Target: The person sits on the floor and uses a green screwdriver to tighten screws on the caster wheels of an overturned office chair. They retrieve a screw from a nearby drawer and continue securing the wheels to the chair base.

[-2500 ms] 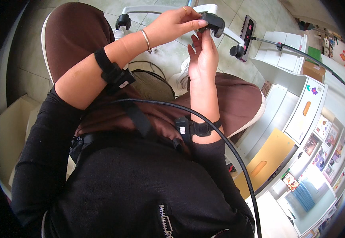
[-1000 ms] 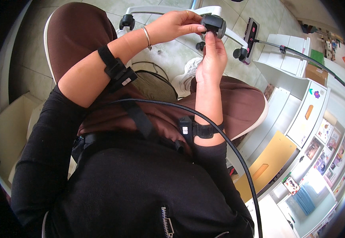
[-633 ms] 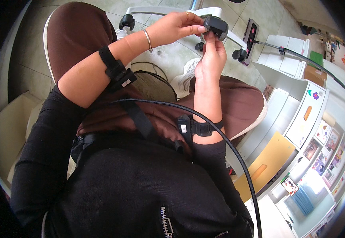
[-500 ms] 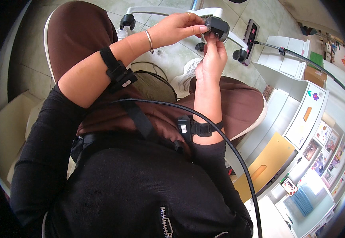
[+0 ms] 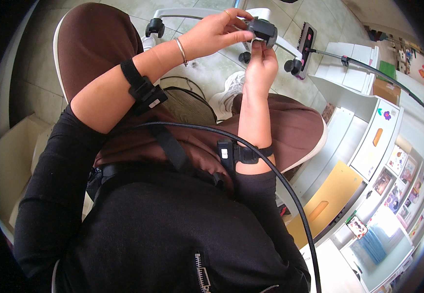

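Observation:
A dark caster wheel (image 5: 263,32) sits at the end of a leg of a white chair base (image 5: 258,13), near the top of the view. From the left, my left hand (image 5: 218,32) reaches it. Its thumb presses along the near side of the wheel while the other fingers curve over the far side. My right hand (image 5: 261,66) comes up from below, thumb and fingertips pinched together against the wheel's underside. Anything small between those fingertips is too hidden to make out. Other black casters, one at the left (image 5: 155,28) and one at the right (image 5: 293,66), hang from the same base.
A floor brush head (image 5: 306,46) on a long pole lies beyond the base. White drawers (image 5: 379,139) and a yellow drawer front (image 5: 326,202) stand at right. A black cable (image 5: 275,168) arcs across my lap. My white shoe (image 5: 229,93) rests below the base.
My left fingers have lifted and spread a little above the wheel. The wheel shows a slightly different angle, and my right fingertips have shifted beneath it.

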`<move>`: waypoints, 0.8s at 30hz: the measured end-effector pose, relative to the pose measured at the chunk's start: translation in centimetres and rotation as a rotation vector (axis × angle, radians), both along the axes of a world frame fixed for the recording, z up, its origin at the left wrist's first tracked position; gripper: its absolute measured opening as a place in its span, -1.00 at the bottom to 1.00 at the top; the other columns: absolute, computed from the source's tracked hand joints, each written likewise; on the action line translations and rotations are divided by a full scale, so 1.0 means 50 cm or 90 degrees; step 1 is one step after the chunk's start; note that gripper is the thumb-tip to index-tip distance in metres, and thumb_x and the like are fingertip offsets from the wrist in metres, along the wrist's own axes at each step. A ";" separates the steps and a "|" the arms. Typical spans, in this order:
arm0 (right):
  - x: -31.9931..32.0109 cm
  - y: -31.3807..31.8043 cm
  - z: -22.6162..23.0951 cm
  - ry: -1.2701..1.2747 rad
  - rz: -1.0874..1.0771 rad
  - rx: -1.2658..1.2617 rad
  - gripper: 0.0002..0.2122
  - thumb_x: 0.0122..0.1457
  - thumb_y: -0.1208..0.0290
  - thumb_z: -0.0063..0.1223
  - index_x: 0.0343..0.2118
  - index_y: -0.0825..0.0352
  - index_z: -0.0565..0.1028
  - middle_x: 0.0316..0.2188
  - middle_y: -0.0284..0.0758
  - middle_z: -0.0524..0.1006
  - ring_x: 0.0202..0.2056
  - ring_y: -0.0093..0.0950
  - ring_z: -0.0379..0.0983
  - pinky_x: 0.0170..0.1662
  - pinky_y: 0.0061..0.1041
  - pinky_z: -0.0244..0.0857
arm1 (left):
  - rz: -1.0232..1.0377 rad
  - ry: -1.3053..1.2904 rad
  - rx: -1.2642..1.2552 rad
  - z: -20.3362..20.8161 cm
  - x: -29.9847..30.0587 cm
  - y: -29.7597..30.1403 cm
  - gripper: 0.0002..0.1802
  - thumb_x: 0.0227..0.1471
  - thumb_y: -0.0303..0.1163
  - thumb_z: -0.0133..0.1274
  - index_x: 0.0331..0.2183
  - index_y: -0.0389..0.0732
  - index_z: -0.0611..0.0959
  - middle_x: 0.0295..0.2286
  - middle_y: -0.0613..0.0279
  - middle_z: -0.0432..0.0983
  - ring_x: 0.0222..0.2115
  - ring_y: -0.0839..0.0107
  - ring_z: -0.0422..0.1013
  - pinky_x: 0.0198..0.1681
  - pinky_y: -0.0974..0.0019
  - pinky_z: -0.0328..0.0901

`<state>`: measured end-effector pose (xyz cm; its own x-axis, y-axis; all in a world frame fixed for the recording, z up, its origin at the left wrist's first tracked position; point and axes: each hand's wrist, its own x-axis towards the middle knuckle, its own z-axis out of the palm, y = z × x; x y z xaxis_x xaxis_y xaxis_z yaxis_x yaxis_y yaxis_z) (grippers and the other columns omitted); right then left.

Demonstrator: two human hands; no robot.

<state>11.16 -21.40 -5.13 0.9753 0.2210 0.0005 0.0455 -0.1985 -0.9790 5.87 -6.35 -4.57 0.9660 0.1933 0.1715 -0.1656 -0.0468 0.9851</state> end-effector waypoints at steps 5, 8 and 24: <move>0.000 -0.006 -0.005 -0.079 0.001 -0.114 -0.79 0.18 0.38 0.07 -0.27 0.46 0.47 -0.34 -0.21 0.51 -0.31 -0.37 0.40 -0.17 -0.42 0.24 | 0.036 0.003 0.056 -0.006 0.003 -0.009 -0.43 0.04 -0.28 0.19 0.00 -0.35 0.39 -0.26 0.05 0.59 -0.25 0.36 0.53 -0.15 0.35 0.40; -0.004 -0.013 0.007 -0.092 0.001 -0.119 -0.80 0.18 0.37 0.07 -0.30 0.44 0.47 -0.34 -0.23 0.49 -0.30 -0.33 0.40 -0.17 -0.40 0.25 | 0.019 0.030 0.024 -0.005 0.004 -0.005 -0.48 0.10 -0.20 0.13 -0.02 -0.36 0.44 -0.30 0.09 0.61 -0.26 0.39 0.54 -0.14 0.37 0.38; 0.014 -0.024 -0.005 -0.276 -0.021 -0.227 -0.85 0.14 0.43 0.08 -0.39 0.42 0.44 -0.38 -0.19 0.46 -0.28 -0.20 0.37 -0.17 -0.28 0.22 | -0.048 0.117 0.043 -0.007 -0.005 0.014 -0.50 0.21 -0.04 -0.09 -0.11 -0.32 0.54 -0.31 0.14 0.61 -0.24 0.41 0.51 -0.11 0.34 0.33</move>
<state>11.84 -22.58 -5.39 0.9091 0.2495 0.3336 0.4164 -0.5218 -0.7445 5.64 -5.66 -4.91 0.9936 0.1127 0.0006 0.0116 -0.1077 0.9941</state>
